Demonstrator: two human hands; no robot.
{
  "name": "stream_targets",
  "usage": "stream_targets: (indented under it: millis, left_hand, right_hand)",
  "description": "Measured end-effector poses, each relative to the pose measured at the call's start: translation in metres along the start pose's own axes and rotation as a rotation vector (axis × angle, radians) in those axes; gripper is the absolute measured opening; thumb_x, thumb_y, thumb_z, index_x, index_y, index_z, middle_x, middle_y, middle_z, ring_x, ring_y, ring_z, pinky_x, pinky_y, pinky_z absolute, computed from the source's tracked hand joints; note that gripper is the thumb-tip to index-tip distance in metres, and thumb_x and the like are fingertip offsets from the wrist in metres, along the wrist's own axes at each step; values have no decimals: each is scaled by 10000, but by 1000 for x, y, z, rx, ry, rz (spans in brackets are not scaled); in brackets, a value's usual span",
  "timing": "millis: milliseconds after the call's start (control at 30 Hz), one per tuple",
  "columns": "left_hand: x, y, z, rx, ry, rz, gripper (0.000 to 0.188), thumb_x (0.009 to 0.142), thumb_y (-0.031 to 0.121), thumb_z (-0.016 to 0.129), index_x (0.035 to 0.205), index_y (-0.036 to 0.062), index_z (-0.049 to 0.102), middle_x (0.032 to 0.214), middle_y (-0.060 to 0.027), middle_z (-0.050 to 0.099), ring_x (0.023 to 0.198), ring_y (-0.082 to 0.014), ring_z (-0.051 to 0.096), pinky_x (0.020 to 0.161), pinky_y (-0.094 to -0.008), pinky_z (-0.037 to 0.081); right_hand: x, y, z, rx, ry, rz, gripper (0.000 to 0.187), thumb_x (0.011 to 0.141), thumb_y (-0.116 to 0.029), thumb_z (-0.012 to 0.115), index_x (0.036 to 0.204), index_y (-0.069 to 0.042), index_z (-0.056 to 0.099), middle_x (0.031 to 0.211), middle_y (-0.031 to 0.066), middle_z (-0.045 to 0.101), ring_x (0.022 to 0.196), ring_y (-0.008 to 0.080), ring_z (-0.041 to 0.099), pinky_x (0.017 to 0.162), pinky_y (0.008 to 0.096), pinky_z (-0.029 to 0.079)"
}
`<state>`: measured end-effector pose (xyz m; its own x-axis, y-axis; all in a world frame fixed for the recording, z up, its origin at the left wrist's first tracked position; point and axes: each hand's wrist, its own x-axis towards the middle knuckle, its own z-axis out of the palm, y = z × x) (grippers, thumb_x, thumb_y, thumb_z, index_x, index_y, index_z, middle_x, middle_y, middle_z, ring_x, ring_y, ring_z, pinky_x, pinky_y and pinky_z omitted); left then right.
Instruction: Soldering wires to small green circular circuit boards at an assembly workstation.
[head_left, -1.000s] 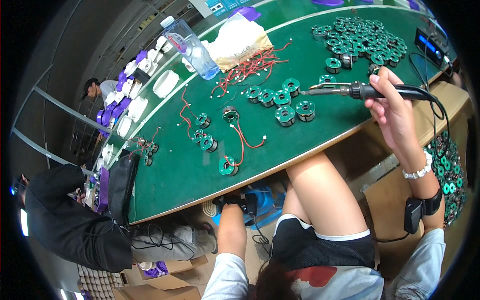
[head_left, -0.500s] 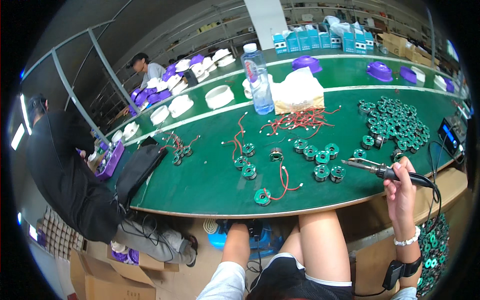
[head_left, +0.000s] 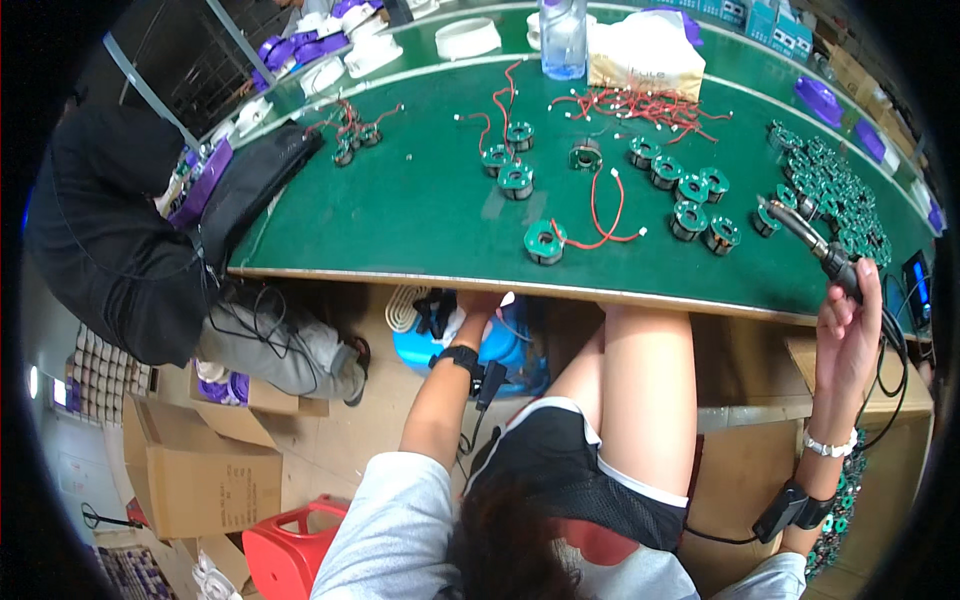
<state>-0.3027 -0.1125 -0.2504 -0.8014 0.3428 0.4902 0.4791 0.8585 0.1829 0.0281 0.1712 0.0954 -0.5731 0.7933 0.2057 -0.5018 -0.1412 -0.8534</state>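
My right hand (head_left: 848, 330) still grips the soldering iron (head_left: 808, 236), now drawn back toward the table's (head_left: 400, 215) near edge. My left hand (head_left: 478, 305) has gone under it; I cannot tell its grip.

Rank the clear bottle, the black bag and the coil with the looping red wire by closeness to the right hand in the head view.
1. coil with the looping red wire, mid-table, left of the right hand.
2. clear bottle, far edge.
3. black bag, far left.

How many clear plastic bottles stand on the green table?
1. The clear plastic bottle stands at the far edge of the green table, just left of a white bag. Others may be out of view.
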Motion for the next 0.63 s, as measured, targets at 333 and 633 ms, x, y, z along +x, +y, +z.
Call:
stream_targets:
  millis: [333,633]
  left_hand:
    - [-10,13,11,-24,-54,-60,415,658,473,549,946,176,584,911,-68,595,827,-290,567,669,-413,456]
    - [-7,6,24,-7,103,54,429,666,425,562,1006,165,568,986,-86,576,893,-293,548,718,-420,442]
  right_hand:
    - [-3,0,-4,-13,9,0,129,829,-205,503,845,-90,444,625,41,487,418,-3,324,351,114,263]
    - [-4,-5,-2,-9,-23,1,120,832,-196,494,834,-89,439,625,45,486,425,1,325,352,115,264]
